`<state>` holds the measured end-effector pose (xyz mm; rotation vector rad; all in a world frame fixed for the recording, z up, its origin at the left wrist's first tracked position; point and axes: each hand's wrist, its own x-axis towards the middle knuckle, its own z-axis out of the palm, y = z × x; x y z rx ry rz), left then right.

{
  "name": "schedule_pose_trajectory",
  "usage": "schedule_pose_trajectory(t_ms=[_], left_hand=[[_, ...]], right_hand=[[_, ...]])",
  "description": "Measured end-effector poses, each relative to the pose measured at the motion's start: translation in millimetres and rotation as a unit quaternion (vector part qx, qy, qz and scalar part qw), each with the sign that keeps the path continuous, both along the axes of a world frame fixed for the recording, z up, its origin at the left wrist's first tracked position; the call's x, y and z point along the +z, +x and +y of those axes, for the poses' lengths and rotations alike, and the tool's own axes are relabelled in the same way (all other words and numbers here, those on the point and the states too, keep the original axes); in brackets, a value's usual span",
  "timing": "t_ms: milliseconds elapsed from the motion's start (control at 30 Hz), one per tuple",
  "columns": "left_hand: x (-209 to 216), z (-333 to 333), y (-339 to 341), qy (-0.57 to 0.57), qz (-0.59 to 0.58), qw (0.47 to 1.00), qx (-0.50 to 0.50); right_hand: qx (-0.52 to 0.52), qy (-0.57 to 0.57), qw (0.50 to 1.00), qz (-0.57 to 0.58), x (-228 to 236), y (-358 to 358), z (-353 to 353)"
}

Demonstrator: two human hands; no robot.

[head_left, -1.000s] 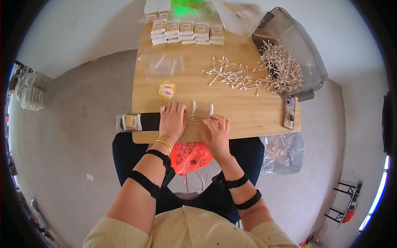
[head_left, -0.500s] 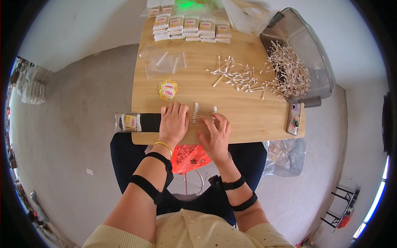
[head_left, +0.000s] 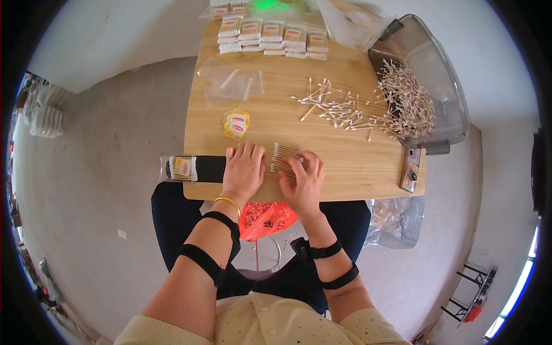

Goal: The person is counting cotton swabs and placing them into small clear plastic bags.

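Note:
A black flat strip [head_left: 210,169] lies along the near left edge of the table. My left hand [head_left: 244,170] rests palm down over its right end, fingers together and laid flat. On the strip's left end, a clear bag holds a row of cotton swabs with a yellow card [head_left: 182,168]. Just right of my left hand is a loose row of cotton swabs [head_left: 280,155], lined up side by side. My right hand [head_left: 306,179] is curved at the right edge of this row, thumb apart from the fingers and fingertips touching the swabs.
Yellow-white cards [head_left: 236,124] and clear bags [head_left: 236,83] lie farther left. Packed swab bundles [head_left: 272,33] stand along the back. Scattered swabs [head_left: 339,109] lead to a tipped grey bin [head_left: 451,75]. A phone [head_left: 410,169] is at the right edge; a red bag [head_left: 267,221] hangs below.
My right fingers have shifted slightly along the right edge of the swab row. My left hand stays in place on the black strip. The whole view has moved a little.

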<state>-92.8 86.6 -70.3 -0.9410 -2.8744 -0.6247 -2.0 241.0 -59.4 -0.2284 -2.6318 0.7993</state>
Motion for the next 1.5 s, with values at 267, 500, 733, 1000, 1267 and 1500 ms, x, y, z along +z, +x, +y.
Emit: schedule_pose_trajectory(t_ms=[267, 500, 733, 1000, 1267, 1500], left_hand=[[0.3, -1.5, 0.1, -0.002, 0.0, 1.0, -0.001], [1.1, -0.4, -0.2, 0.02, -0.002, 1.0, -0.004], [1.3, 0.0, -0.4, -0.01, -0.006, 1.0, 0.002], [-0.3, 0.6, -0.4, -0.011, 0.002, 1.0, 0.003], [1.2, 0.8, -0.3, -0.009, 0.004, 1.0, 0.002], [-1.8, 1.2, -0.5, 0.016, 0.014, 1.0, -0.001]], right_hand=[[-0.003, 0.009, 1.0, 0.008, -3.8, -4.7, 1.7], [0.0, 0.016, 1.0, 0.002, -4.0, -8.4, 4.4], [-0.006, 0.015, 1.0, 0.006, 1.4, -12.2, 4.8], [-0.014, 0.023, 1.0, 0.007, 2.6, -18.7, 6.8], [-0.02, 0.014, 1.0, 0.003, 0.8, -20.2, 7.1], [-0.01, 0.032, 0.999, 0.006, -1.4, -24.9, 12.3]])
